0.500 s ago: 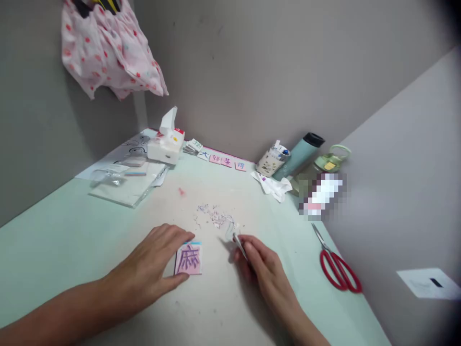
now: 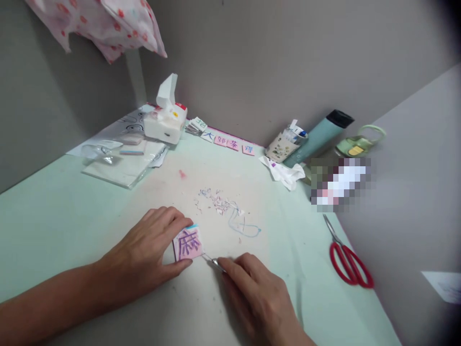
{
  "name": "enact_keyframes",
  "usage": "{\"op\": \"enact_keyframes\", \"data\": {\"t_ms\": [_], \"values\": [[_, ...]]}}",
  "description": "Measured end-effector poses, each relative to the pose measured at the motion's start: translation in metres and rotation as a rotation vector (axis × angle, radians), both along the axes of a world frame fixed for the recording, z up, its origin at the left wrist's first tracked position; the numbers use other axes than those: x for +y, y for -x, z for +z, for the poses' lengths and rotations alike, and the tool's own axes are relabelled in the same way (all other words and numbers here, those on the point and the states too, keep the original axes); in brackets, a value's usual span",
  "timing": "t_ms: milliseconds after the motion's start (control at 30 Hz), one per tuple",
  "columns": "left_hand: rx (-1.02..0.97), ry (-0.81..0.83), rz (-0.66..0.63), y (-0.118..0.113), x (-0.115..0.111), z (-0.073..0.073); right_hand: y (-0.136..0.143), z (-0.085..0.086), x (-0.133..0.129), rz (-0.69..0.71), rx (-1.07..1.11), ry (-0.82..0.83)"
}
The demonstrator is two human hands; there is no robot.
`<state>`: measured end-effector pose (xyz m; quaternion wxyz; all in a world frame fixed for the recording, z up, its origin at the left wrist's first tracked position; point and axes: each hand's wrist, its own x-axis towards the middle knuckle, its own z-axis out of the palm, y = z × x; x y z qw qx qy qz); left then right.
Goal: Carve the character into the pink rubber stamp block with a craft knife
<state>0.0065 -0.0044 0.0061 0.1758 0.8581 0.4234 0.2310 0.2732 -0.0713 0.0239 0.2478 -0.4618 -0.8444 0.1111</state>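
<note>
Head view: the pink block point(image 2: 188, 244) is clamped between thumb and fingers of the left hand point(image 2: 154, 242); the right hand point(image 2: 264, 293), apart from the left, grips a slim metal tool point(image 2: 218, 264), its tip at the block's near right corner. Counted: one block held, one tool held, one pair of scissors point(image 2: 349, 265) by the right edge of the desk point(image 2: 46, 202), one tissue pack point(image 2: 160, 129) near the far left corner, four character tiles point(image 2: 233, 144) in a row along the far edge, one pen cup point(image 2: 281, 147) beside one flask point(image 2: 319, 137) toward the far right corner. Shavings point(image 2: 219, 203) and one curled blue strip point(image 2: 248, 234) lie mid-desk. The desk is pale green, whitish in the middle; grey walls point(image 2: 252, 57) rise behind, and a pink spotted cloth point(image 2: 115, 29) hangs at left
</note>
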Motion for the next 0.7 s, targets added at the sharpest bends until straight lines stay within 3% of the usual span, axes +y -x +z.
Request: {"op": "enact_keyframes", "data": {"t_ms": [167, 533, 700], "values": [[0.022, -0.001, 0.02, -0.001, -0.001, 0.002, -0.003, 0.002, 0.001, -0.016, -0.06, -0.04], [0.004, -0.043, 0.034, -0.009, 0.007, 0.002, 0.0, -0.003, -0.001, -0.111, -0.096, 0.111], [0.028, -0.028, 0.039, -0.008, 0.009, 0.001, 0.003, -0.008, -0.002, -0.106, -0.055, -0.015]]}}
